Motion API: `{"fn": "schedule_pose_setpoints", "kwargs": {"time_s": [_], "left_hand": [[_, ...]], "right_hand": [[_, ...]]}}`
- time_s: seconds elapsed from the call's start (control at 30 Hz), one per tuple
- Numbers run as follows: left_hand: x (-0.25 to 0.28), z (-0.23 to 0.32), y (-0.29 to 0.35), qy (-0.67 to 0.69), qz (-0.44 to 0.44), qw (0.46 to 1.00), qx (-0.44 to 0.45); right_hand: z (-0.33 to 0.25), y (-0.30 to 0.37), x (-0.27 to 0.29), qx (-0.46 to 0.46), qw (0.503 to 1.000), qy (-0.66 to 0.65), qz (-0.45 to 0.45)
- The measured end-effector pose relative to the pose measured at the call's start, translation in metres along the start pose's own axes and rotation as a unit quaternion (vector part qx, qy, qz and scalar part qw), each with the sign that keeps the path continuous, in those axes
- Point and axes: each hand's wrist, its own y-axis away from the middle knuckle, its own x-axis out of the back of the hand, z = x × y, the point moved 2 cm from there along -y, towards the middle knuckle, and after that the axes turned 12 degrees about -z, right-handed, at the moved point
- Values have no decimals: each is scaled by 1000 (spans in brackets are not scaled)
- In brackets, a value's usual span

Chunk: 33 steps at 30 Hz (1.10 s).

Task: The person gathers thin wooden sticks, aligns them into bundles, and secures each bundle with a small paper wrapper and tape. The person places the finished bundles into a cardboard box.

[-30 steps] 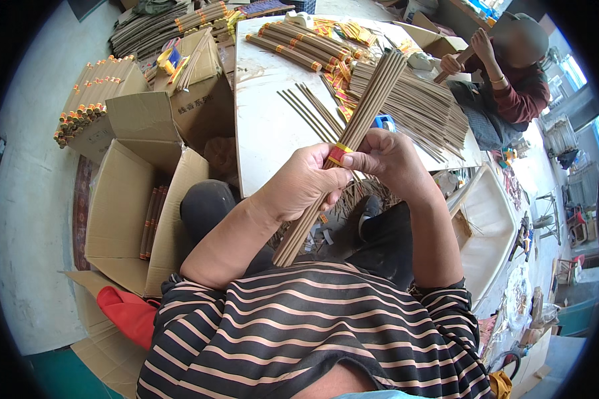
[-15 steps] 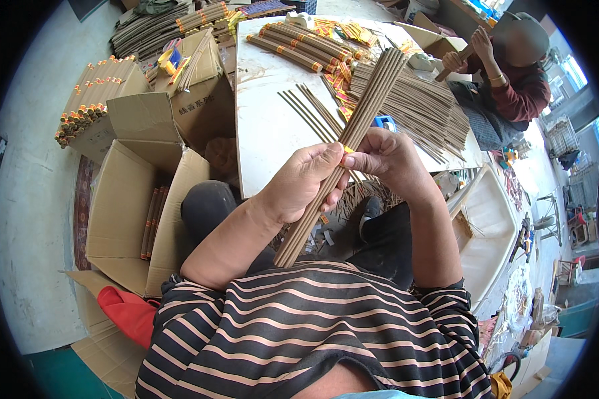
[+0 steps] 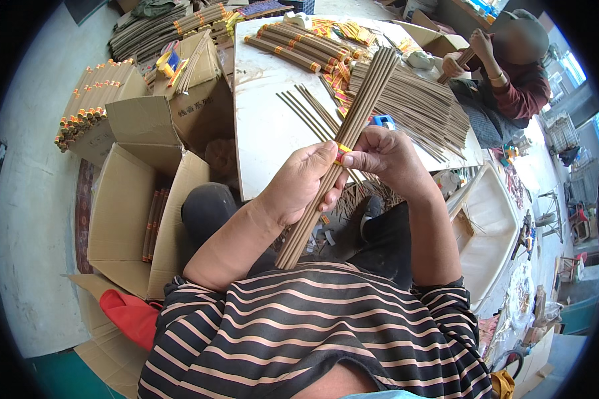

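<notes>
A slanted bundle of brown incense sticks (image 3: 371, 83) is in both my hands, above my lap. My left hand (image 3: 305, 174) is closed around its middle, thumb on top. From the other side my right hand (image 3: 387, 154) pinches a red-and-yellow paper band (image 3: 343, 151) that crosses the bundle beside my left thumb. Some fingertips are hidden behind the sticks. Just beyond lie loose incense sticks (image 3: 416, 110) in a wide spread, with a few thinner rows to the left. A blue tape dispenser (image 3: 383, 122) is partly covered by my right hand and the sticks.
Banded bundles (image 3: 293, 45) lie on the white table (image 3: 256, 90). An open cardboard box (image 3: 116, 213) at my left holds more bundles; others are stacked on a carton (image 3: 128, 90). A white tray (image 3: 492, 233) is at right. Another person (image 3: 512, 80) sits across, holding a bundle.
More of the red-and-yellow band now shows across the front of the bundle, beside my left thumb. My hands have barely moved. The other person's hands and bundle have shifted slightly.
</notes>
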Motion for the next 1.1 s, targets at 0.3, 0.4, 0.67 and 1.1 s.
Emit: {"fn": "schedule_pose_setpoints", "kwargs": {"time_s": [0.3,0.4,0.67,1.1], "left_hand": [[-4,4,2,34,-32,999,-14],[-5,3,2,56,-55,997,-27],[-14,9,4,140,-110,983,-42],[-8,6,3,264,-197,943,-40]], "right_hand": [[4,-2,-2,28,997,-77,10],[9,-5,-3,46,990,-134,1],[16,-10,-17,141,937,-318,-42],[28,-20,-36,235,851,-466,-60]]}}
